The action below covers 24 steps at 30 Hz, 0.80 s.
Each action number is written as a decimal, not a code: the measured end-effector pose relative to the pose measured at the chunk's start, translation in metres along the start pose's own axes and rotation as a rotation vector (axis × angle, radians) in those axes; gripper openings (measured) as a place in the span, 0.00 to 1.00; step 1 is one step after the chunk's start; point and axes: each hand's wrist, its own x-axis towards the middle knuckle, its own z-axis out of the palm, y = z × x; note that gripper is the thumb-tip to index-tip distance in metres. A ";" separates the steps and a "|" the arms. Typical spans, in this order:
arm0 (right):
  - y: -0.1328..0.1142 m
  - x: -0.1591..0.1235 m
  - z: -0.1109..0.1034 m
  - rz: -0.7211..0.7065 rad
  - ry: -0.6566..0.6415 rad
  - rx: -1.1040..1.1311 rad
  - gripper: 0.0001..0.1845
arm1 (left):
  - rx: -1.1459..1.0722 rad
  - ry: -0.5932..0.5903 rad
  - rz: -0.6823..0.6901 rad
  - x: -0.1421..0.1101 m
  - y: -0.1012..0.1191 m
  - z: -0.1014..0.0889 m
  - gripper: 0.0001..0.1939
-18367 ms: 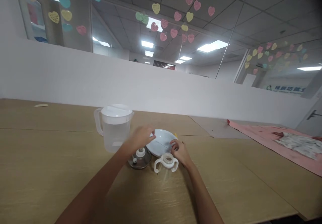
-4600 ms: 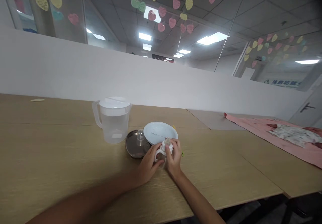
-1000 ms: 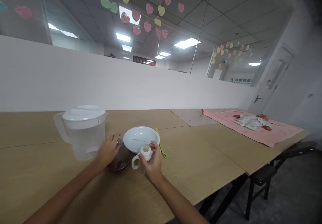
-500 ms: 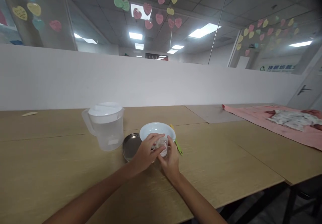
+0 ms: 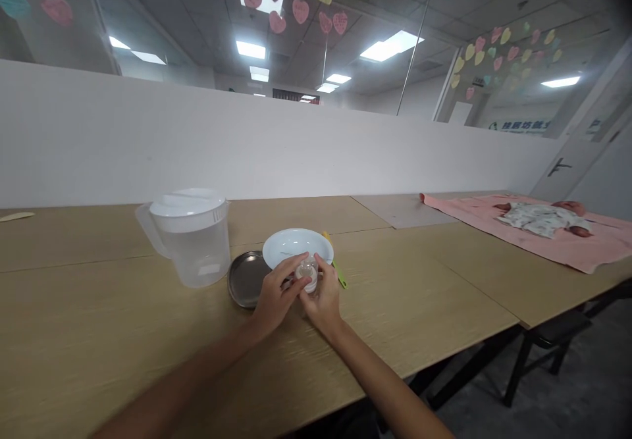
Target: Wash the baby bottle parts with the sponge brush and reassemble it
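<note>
Between my two hands is what looks like a small clear baby bottle (image 5: 307, 272) with a white ring, partly covered by fingers. My left hand (image 5: 277, 293) curls its fingers around the left side, thumb across the near side. From the right, my right hand (image 5: 323, 297) grips it with fingertips at the top and thumb below. Just behind them sits a white bowl (image 5: 296, 236). A metal tray (image 5: 247, 278) lies by my left hand. Past my right hand, a green and yellow handled utensil (image 5: 340, 276) is partly hidden.
A lidded plastic pitcher (image 5: 197, 248) stands to the left on the wooden table (image 5: 419, 307). Toward the right, a baby doll (image 5: 536, 218) in patterned clothes lies on a pink towel (image 5: 573, 251). A dark stool (image 5: 555, 330) is below the table's edge, and a white wall (image 5: 271, 149) rises behind.
The view has turned right and slightly down, so things appear further left and the whole doll shows. Both hands keep hold of the bottle, which now shows a bit more of its clear top.
</note>
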 end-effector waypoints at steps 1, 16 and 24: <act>0.000 0.000 0.000 0.002 0.002 -0.001 0.28 | -0.004 0.001 -0.002 0.000 0.001 0.000 0.19; 0.009 0.002 -0.005 -0.232 -0.060 -0.107 0.37 | 0.002 0.020 -0.019 -0.004 0.002 0.000 0.21; 0.005 0.002 -0.002 -0.184 -0.047 -0.198 0.33 | -0.032 0.039 -0.096 -0.007 -0.003 0.005 0.24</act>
